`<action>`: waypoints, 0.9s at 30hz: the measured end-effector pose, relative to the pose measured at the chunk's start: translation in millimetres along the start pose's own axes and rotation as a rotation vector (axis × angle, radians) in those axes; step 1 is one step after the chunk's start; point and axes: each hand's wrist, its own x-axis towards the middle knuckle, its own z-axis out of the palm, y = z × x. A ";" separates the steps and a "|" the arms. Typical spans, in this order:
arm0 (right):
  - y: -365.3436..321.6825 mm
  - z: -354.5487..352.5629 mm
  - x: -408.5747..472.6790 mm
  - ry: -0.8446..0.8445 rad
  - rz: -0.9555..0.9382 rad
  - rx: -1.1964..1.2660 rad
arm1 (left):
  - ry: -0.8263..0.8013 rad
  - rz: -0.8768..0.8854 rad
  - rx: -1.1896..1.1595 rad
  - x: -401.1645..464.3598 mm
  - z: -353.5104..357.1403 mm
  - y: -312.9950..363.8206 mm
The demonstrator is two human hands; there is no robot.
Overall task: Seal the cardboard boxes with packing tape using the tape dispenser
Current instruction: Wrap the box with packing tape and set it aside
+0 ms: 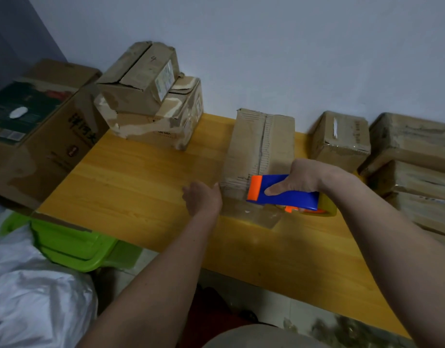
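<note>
A worn cardboard box (260, 144) lies in the middle of the wooden table (131, 177), its top seam running away from me. My right hand (299, 178) grips a blue tape dispenser (284, 193) with an orange front and a roll of clear tape at its rear. The dispenser sits at the box's near top edge. My left hand (204, 198) presses against the box's near left corner with its fingers fairly straight. A glossy strip of tape (251, 214) shows on the box's near face below the dispenser.
Two stacked boxes (151, 96) stand at the back left, a large printed box (38, 126) at far left. A small box (340, 139) and a stack of boxes (414, 167) fill the right. A green plastic bin (73, 244) and white plastic bag (33, 292) lie below left.
</note>
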 end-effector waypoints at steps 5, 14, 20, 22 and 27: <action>3.5 -1.0 3.2 0.008 -0.019 -0.026 | 0.031 0.960 0.264 -23.2 11.9 -11.3; 56.9 -6.9 -1.7 -0.053 0.018 -0.088 | -0.123 0.931 0.839 -24.7 16.8 -21.3; 103.6 -12.5 -9.2 -0.091 0.049 0.037 | -0.153 0.893 0.782 -33.8 15.7 -14.2; 101.1 -12.9 -5.8 -0.102 0.054 0.067 | -0.167 0.896 0.758 -38.3 14.3 -11.5; 107.4 -14.4 -2.0 -0.110 0.056 0.112 | -0.172 0.980 0.698 -53.1 22.6 10.1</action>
